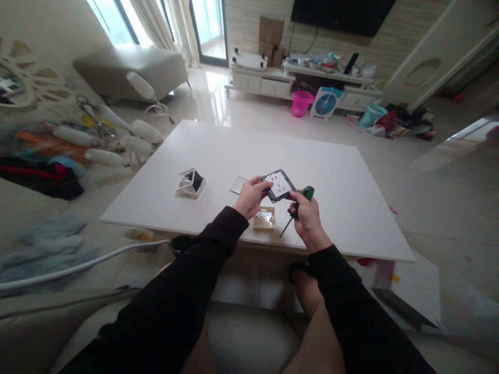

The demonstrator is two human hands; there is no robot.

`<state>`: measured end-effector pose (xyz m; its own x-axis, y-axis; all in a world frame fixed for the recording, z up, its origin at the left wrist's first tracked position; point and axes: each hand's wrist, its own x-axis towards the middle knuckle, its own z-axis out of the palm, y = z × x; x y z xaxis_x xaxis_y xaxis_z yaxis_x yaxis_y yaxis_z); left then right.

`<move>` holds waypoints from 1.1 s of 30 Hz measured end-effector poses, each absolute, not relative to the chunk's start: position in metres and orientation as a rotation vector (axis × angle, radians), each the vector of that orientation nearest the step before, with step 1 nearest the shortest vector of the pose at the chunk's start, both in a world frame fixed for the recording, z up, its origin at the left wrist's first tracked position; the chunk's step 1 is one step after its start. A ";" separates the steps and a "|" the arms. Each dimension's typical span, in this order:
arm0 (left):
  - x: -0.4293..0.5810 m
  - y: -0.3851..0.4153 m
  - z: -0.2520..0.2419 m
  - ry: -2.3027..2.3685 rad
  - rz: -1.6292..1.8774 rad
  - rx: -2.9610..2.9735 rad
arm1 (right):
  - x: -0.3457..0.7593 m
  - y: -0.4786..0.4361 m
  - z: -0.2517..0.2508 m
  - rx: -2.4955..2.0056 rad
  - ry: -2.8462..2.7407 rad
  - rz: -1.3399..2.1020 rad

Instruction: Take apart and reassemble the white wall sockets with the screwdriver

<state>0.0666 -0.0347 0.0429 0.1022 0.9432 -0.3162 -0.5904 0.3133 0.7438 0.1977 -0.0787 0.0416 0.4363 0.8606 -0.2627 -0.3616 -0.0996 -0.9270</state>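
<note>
Between my two hands, above the white table [218,150], is a wall socket [279,185] with a white face and a dark frame. My left hand [251,196] grips its left edge, thumb on the face. At the lower right corner, my right hand [306,210] pinches the socket and also holds a green-handled screwdriver [307,194], its shaft slanting down to the left. Below the socket, a cream back box [264,218] rests near the table's front edge. A thin white frame [236,185] lies flat behind my left hand.
On the table's left side is a pile of white box and frame parts with a black piece [191,183]. A lamp with several white shades [142,131] leans near the left edge. A pink basket [301,104] and a blue fan [326,102] stand beyond the table.
</note>
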 end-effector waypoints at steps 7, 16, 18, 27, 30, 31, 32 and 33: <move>0.068 -0.033 0.041 0.897 1.216 0.496 | 0.196 -0.080 0.040 -1.290 -0.514 1.101; 0.066 -0.036 0.044 0.929 1.158 0.523 | 0.197 -0.079 0.038 -1.293 -0.492 1.113; 0.065 -0.037 0.045 0.943 1.150 0.535 | 0.197 -0.079 0.038 -1.293 -0.487 1.118; 0.065 -0.038 0.045 0.996 1.156 0.505 | 0.197 -0.079 0.037 -1.294 -0.488 1.134; 0.065 -0.038 0.046 0.999 1.153 0.509 | 0.197 -0.079 0.036 -1.289 -0.492 1.136; 0.065 -0.038 0.046 1.001 1.152 0.510 | 0.197 -0.079 0.036 -1.285 -0.493 1.136; 0.065 -0.038 0.046 1.001 1.150 0.510 | 0.197 -0.079 0.036 -1.281 -0.494 1.135; 0.065 -0.038 0.046 1.002 1.150 0.509 | 0.197 -0.079 0.035 -1.278 -0.494 1.134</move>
